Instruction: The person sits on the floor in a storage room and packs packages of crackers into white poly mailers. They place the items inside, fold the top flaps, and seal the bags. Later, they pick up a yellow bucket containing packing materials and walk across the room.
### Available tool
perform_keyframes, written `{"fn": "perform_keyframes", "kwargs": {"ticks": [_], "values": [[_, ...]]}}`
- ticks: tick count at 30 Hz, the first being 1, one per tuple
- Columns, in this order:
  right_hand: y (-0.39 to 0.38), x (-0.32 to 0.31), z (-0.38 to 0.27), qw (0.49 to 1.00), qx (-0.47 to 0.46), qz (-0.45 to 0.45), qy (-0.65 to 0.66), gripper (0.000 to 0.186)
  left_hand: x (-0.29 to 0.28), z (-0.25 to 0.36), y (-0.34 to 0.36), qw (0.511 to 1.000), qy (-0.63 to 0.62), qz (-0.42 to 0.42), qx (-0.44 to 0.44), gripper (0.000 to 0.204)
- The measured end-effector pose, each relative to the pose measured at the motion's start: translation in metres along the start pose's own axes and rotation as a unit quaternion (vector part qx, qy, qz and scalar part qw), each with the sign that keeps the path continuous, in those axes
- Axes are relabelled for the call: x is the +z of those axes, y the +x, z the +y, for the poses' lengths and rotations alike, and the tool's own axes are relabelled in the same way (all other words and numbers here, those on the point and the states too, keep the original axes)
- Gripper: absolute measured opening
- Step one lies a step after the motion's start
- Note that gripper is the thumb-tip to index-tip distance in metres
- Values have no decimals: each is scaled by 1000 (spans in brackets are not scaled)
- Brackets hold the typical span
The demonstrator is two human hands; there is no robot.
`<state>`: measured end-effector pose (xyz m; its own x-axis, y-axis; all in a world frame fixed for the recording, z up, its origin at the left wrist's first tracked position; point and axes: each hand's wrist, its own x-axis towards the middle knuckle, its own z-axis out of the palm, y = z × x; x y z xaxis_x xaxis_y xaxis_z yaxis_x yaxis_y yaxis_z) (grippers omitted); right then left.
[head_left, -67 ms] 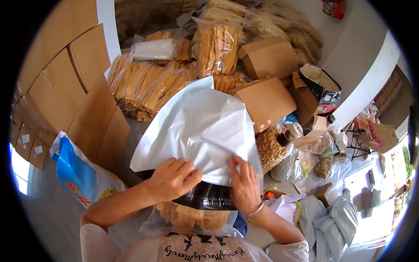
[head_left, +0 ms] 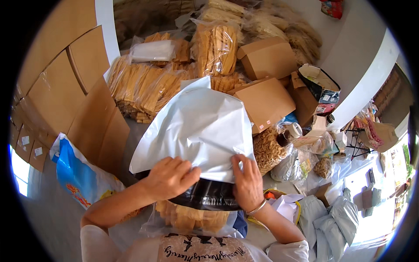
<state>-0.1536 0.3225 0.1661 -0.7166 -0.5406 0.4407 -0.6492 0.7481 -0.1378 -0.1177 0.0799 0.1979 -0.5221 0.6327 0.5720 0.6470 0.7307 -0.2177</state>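
Observation:
A large white plastic mailing bag (head_left: 198, 126) with a black inside (head_left: 207, 196) spreads in front of me, its black mouth edge facing my body. My left hand (head_left: 171, 177) is closed on the edge at the left of the mouth, fingers curled. My right hand (head_left: 248, 181) grips the edge at the right, thumb and fingers pinched together. Whatever may be inside the bag is hidden. Just below the mouth, near my lap, a clear bag of yellow dried sticks (head_left: 192, 217) shows in part.
Bagged yellow dried sticks (head_left: 144, 87) are piled at the back. Cardboard boxes (head_left: 264, 102) stand right of them, and tall cardboard sheets (head_left: 94, 118) at left. A blue and white sack (head_left: 83, 170) leans nearby. At right lie a yellow-rimmed bin (head_left: 286, 205) and grey bags (head_left: 331, 225).
My right hand has shifted slightly to the right. The bag's right side has drawn inward a little, and more of the black band shows. My left hand has barely moved.

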Motion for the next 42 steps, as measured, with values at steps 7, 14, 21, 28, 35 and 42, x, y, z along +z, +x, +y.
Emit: {"fn": "perform_keyframes", "kwargs": {"ticks": [7,14,21,28,35,42], "values": [[56,-19,74,987,115,47,-102,39,15,-88,14,986,128,-87,-70,23],[144,12,184,969,170,178,-10,36,81,-248,46,839,-262,11,-476,14],[124,144,226,935,261,167,174,27,237,-264,-19,403,-668,206,-591,16],[84,151,200,838,266,249,407,17,212,-193,7,494,-601,216,-590,20],[75,59,111,876,223,345,254,18,166,-148,4,688,-457,289,-485,25],[49,62,96,897,138,334,256,25,153,-106,-27,658,-415,219,-589,32]]}}
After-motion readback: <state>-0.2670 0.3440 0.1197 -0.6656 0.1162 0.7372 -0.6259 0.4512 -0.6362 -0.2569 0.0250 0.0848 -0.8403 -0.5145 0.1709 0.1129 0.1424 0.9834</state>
